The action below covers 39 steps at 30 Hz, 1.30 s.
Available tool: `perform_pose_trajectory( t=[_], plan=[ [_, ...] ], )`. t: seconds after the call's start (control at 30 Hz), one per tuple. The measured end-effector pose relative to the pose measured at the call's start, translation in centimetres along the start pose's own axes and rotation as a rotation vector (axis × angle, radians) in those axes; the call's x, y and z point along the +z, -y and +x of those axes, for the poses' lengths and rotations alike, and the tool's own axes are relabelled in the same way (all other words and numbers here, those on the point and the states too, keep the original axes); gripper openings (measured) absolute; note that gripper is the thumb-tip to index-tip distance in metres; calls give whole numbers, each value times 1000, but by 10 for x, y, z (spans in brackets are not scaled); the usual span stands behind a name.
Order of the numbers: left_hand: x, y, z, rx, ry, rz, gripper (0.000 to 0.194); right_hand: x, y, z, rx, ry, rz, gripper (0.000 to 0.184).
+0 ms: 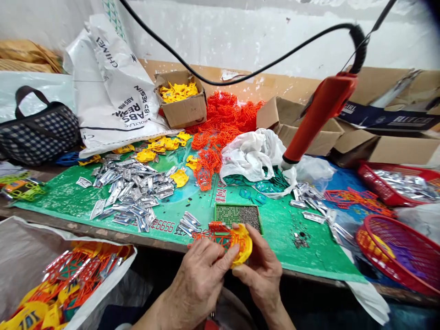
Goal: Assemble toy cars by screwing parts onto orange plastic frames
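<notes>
Nearest the head camera, the left hand [202,268] and right hand [264,268] both grasp a yellow plastic piece [244,245], with an orange lattice piece [220,229] beside it, at the front edge of the table [292,254]. Beyond sits a green tray [237,205] of small metal bits [250,216]; a red power screwdriver [316,119] hangs above.

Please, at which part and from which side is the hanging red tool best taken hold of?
Probably mid-body: I would take the red tool from the near side, wrapping the right hand around it. Its long body hangs tilted, dark tip down; the black cord runs from above, so this grip should avoid both.
</notes>
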State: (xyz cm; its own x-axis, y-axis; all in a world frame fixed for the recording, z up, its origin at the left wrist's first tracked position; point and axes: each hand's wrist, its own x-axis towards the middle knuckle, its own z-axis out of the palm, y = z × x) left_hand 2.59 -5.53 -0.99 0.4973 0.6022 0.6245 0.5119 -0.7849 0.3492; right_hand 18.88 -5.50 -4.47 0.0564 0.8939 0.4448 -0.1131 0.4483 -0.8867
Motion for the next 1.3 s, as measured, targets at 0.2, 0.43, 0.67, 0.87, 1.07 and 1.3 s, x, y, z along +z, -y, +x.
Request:
perform_pose_trajectory(
  t=[0.2,0.43,0.67,0.87,1.07,1.3],
  plan=[
    [-17,-4,4,-328,-21,-420,25,-4,26,41,17,245,-279,54],
    [-38,4,8,-949,12,-1207,28,11,26,65,486,370,-109,47],
    [-27,17,8,-1242,-109,-1454,52,16,20,55,482,331,-344,41],
    [-19,23,15,-1309,-89,-1500,42,11,12,50,481,368,-439,43],
    [-18,20,14,-1288,100,-1461,32,17,13,44,406,375,-508,36],
    [-18,19,1,-1280,119,-1332,32,-5,22,36,368,232,-365,50]
  ],
)
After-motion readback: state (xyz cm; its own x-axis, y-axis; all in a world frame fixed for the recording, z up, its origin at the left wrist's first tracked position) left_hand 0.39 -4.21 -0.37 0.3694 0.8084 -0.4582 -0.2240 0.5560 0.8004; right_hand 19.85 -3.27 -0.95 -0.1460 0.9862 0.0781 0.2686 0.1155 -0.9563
